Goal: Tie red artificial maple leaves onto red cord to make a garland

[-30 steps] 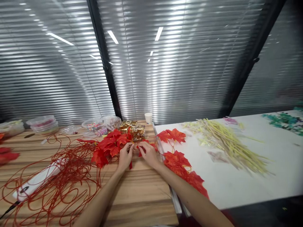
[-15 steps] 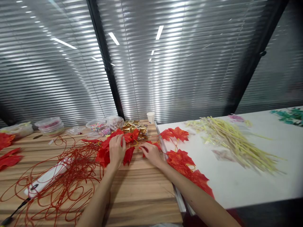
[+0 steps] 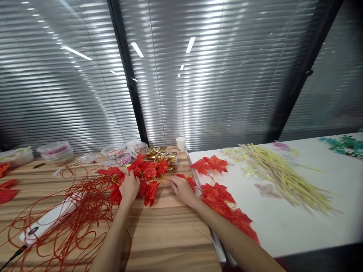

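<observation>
My left hand [image 3: 129, 187] is closed among a cluster of red artificial maple leaves [image 3: 150, 170] on the wooden table; its fingertips are partly hidden by leaves. To its right, my right hand [image 3: 181, 189] pinches a thin yellow stem [image 3: 163, 176] that runs from the cluster. Another red leaf [image 3: 190, 182] lies just beyond my right hand. More red maple leaves [image 3: 217, 198] trail over the white table beside my right forearm. A large tangle of red cord [image 3: 87, 211] spreads left of my left forearm.
A white power strip [image 3: 51, 219] lies under the cord. Behind stand plastic tubs [image 3: 56, 152], bagged beads [image 3: 123, 158], gold wrapped pieces [image 3: 161, 155] and a paper cup [image 3: 180, 143]. Yellow strips [image 3: 286, 177] and green foliage [image 3: 347, 145] lie on the white table [image 3: 306, 230].
My left hand has moved left and slightly down, uncovering more of the red leaves in the middle. My right hand stays at about the same place. The view has shifted slightly.
</observation>
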The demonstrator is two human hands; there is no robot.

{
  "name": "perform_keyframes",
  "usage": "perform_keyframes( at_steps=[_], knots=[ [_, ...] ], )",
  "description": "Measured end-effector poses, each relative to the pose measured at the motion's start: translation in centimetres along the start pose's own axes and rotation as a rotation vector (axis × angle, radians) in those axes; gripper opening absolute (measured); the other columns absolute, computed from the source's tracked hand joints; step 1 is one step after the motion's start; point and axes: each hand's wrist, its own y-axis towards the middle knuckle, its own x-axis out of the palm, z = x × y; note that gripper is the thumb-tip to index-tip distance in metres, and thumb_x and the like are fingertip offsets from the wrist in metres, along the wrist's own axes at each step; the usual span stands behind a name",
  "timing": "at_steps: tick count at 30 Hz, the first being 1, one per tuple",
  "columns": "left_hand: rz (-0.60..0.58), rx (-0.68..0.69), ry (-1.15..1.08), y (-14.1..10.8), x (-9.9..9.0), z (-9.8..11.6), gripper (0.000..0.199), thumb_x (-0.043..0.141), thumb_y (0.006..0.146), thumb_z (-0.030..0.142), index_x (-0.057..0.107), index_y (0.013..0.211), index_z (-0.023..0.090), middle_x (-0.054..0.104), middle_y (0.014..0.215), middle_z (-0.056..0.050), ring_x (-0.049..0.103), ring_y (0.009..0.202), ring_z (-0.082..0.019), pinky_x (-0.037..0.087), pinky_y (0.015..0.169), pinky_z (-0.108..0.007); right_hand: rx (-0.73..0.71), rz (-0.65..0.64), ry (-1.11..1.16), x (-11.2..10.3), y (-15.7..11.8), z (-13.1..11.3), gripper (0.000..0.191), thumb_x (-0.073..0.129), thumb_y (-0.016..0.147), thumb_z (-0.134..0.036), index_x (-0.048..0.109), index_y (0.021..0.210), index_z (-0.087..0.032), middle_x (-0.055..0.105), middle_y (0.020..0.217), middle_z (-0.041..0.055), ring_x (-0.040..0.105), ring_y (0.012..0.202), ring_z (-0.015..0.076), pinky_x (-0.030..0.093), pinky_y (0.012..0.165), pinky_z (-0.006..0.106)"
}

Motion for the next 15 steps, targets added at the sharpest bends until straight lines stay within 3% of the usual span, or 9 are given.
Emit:
perform_keyframes(
  at_steps=[2,4,6,8,11,15],
  knots=[
    [0.043,-0.007,-0.108,0.4,0.1,-0.2,0.038,0.030,0.081,0.022,0.050,0.111,0.012,0.055,0.106,-0.019,0.057,0.090,-0.033,0.044,0.073,-0.045,0.013,0.000,0.024,0.1,0.0,0.1,0.025,0.039,0.087,-0.020,0.060,0.100,-0.019,0.065,0.084,0.0050,0.059,0.071,0.0138,0.044,0.066,0.024],
    [0.165,0.018,-0.307,0.9,0.4,-0.3,0.035,0.030,0.081,0.019,0.053,0.105,0.012,0.056,0.106,-0.017,0.055,0.097,-0.029,0.042,0.081,-0.042,0.026,0.013,0.038,0.2,-0.1,0.2,0.025,0.039,0.087,-0.022,0.061,0.100,-0.019,0.066,0.086,0.0049,0.060,0.072,0.0140,0.045,0.067,0.025],
    [0.309,0.040,-0.596,1.3,0.8,-0.1,0.030,0.032,0.081,0.022,0.055,0.100,0.013,0.058,0.102,-0.013,0.053,0.098,-0.024,0.040,0.086,-0.037,0.033,0.029,0.042,0.2,-0.2,0.2,0.025,0.041,0.086,-0.023,0.061,0.100,-0.020,0.066,0.090,0.0051,0.061,0.077,0.0148,0.045,0.071,0.026],
    [0.361,0.019,-0.921,1.3,1.2,0.7,0.025,0.036,0.082,0.028,0.055,0.093,0.015,0.060,0.092,-0.008,0.055,0.090,-0.019,0.042,0.083,-0.031,0.045,0.041,0.038,0.2,-0.3,0.2,0.025,0.041,0.086,-0.024,0.061,0.100,-0.020,0.066,0.093,0.0055,0.060,0.081,0.0156,0.045,0.074,0.027],
    [0.233,-0.006,-1.336,0.3,1.5,2.5,0.024,0.044,0.079,0.039,0.052,0.081,0.016,0.059,0.079,-0.002,0.056,0.079,-0.014,0.045,0.074,-0.025,0.068,0.033,0.028,-0.1,-0.5,0.0,0.025,0.041,0.086,-0.023,0.062,0.098,-0.019,0.066,0.090,0.0062,0.060,0.080,0.0160,0.045,0.072,0.027],
    [-0.105,-0.065,-1.649,-1.7,1.0,5.0,0.026,0.053,0.073,0.042,0.052,0.078,0.017,0.061,0.078,-0.001,0.058,0.077,-0.013,0.046,0.070,-0.024,0.100,-0.002,0.067,-0.6,-0.3,-0.4,0.022,0.043,0.084,-0.020,0.064,0.084,-0.018,0.065,0.077,0.0049,0.059,0.070,0.0154,0.044,0.065,0.026]
  ],
)
